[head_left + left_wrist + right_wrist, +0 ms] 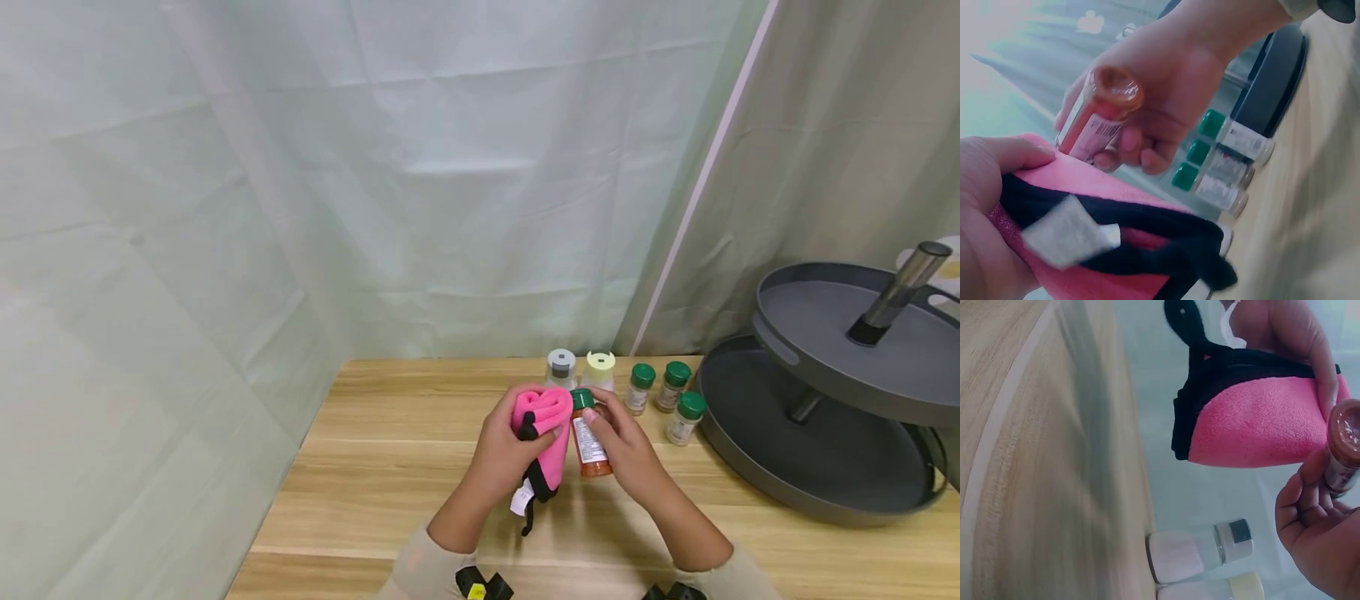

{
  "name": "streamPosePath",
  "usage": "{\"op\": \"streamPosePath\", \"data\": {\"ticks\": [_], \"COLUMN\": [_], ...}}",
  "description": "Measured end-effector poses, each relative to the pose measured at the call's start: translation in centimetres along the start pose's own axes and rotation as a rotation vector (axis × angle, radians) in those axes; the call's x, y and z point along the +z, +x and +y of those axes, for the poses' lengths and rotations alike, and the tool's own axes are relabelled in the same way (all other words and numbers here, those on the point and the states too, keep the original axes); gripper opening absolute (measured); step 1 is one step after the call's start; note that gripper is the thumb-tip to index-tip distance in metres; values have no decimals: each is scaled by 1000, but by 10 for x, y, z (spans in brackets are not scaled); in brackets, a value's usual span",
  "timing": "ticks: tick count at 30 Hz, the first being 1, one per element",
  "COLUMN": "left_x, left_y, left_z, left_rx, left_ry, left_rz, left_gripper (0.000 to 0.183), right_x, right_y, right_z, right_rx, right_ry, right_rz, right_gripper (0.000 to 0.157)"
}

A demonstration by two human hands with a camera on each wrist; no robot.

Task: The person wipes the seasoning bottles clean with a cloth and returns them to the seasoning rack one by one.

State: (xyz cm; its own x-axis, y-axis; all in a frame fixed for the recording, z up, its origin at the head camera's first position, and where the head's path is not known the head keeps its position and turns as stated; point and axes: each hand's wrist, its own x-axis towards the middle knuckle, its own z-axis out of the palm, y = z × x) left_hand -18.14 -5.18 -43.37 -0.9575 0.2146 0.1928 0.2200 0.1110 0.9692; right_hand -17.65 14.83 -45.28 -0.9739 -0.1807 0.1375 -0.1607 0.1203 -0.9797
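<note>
My left hand [504, 446] grips a folded pink cloth [553, 442] with black edging, a black loop and a white tag. In the left wrist view the same cloth [1079, 178] spreads across the lower part, its tag [1066, 234] blurred. My right hand [626, 450] holds a spice jar [592, 446] with a green cap, a white label and red-orange contents. The jar is tilted, its cap end close to the cloth, above the table. From the right wrist, the jar's base [1349, 428] shows, with curled fingers [1310, 494] around its side.
Several green-capped jars [672, 385] stand right of my hands. Behind the hands are a grey-topped shaker [561, 364] and a yellow-topped shaker [600, 367]. A dark two-tier tray [817, 342] occupies the right of the wooden table [397, 442], with curtains [480, 208] behind.
</note>
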Motion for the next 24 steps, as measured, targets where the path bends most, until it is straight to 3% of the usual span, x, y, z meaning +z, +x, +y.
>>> {"op": "streamPosePath", "data": {"ticks": [6,13,16,21,24], "left_x": [10,18,18,15,13], "left_y": [-7,-9,-9,-8,-6], "left_z": [4,1,0,1,0], "left_rx": [41,155,148,73,70], "left_ry": [125,226,246,248,218], "left_rz": [-80,-176,-163,-107,-66], "left_gripper": [56,57,56,53,51], "right_x": [-2,-5,-4,2,5], "right_y": [1,4,5,4,3], "right_z": [-1,-2,-1,-1,-1], "right_rx": [118,153,168,167,160], "right_ry": [41,124,125,99,95], "right_rz": [127,254,259,204,168], "right_gripper": [46,45,45,45,46]}}
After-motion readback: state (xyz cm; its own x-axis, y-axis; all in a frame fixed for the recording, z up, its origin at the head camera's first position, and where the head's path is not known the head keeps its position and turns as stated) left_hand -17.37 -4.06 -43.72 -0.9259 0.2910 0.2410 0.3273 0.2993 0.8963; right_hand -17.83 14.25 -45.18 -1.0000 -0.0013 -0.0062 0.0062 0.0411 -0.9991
